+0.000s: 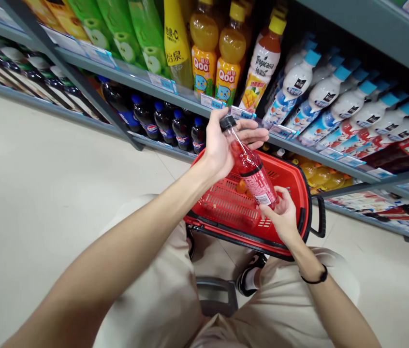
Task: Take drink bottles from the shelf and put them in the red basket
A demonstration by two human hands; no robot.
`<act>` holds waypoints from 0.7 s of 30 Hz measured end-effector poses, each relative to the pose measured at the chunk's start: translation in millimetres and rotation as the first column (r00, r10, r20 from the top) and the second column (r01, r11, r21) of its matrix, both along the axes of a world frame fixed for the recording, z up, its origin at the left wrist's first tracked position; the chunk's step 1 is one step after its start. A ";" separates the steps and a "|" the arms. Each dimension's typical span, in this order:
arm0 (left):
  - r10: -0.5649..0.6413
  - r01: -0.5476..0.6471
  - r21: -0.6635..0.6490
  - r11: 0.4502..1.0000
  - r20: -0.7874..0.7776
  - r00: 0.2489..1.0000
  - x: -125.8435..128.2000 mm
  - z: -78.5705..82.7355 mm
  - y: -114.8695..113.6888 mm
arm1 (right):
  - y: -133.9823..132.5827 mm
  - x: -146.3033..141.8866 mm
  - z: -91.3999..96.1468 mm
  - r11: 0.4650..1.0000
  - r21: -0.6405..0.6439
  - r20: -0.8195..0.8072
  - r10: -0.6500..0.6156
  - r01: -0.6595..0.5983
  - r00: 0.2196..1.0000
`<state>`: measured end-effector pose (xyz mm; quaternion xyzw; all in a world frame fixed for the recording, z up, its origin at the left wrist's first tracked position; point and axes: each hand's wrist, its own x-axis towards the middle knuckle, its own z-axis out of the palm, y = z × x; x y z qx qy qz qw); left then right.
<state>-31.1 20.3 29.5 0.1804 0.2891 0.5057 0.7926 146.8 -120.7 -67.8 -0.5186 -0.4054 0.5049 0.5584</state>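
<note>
A bottle of red drink (pixel 251 166) with a black cap and a pink label is tilted over the red shopping basket (pixel 300 193), its cap up and to the left. My right hand (pixel 282 212) grips the bottle at its base. Near the neck, my left hand (pixel 221 147) is open, palm towards the bottle, with the thumb raised and the fingers stretched out behind the neck. Whether the palm bears any weight cannot be told. Inside the basket, partly hidden by the bottle, lies something small and orange (pixel 241 186).
A grey shelf (pixel 175 99) holds Qoo bottles (pixel 204 63), a Tropicana bottle (pixel 262 63) and several white bottles with blue caps (pixel 299 79). Pepsi bottles (pixel 150 121) stand lower down. The basket's black handle (pixel 318 217) juts out at its right. My knees flank the basket.
</note>
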 end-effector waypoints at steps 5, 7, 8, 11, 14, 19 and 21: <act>0.013 -0.011 0.085 0.996 -0.029 1.000 -0.3 -3.2 0.7 | 2.8 0.4 -0.6 0.999 -0.020 -0.017 -0.047 0.047 0.999; 0.019 -0.014 0.105 0.994 -0.041 0.999 -0.3 -5.4 1.4 | 2.5 -0.2 0.6 0.999 -0.049 -0.055 -0.027 0.024 0.998; 0.023 -0.017 0.113 0.993 -0.050 0.999 -0.3 -6.4 1.7 | 2.2 -0.3 1.5 0.998 -0.066 -0.078 -0.016 0.011 0.997; 0.025 -0.014 0.134 0.991 -0.083 0.996 -0.4 -7.7 2.1 | 1.3 0.8 4.5 0.992 -0.117 -0.138 0.030 -0.047 0.990; 0.012 0.004 0.153 0.988 -0.106 0.994 0.0 -6.9 1.2 | 0.0 2.4 5.9 0.984 -0.146 -0.166 0.080 -0.105 0.983; 0.010 0.005 0.176 0.984 -0.086 0.996 1.8 -5.6 -0.4 | -3.2 1.7 2.3 0.976 -0.157 -0.217 0.117 -0.153 0.969; 0.001 0.014 0.183 0.983 -0.080 0.997 2.4 -5.8 -0.5 | -4.5 0.4 1.0 0.971 -0.152 -0.234 0.146 -0.185 0.961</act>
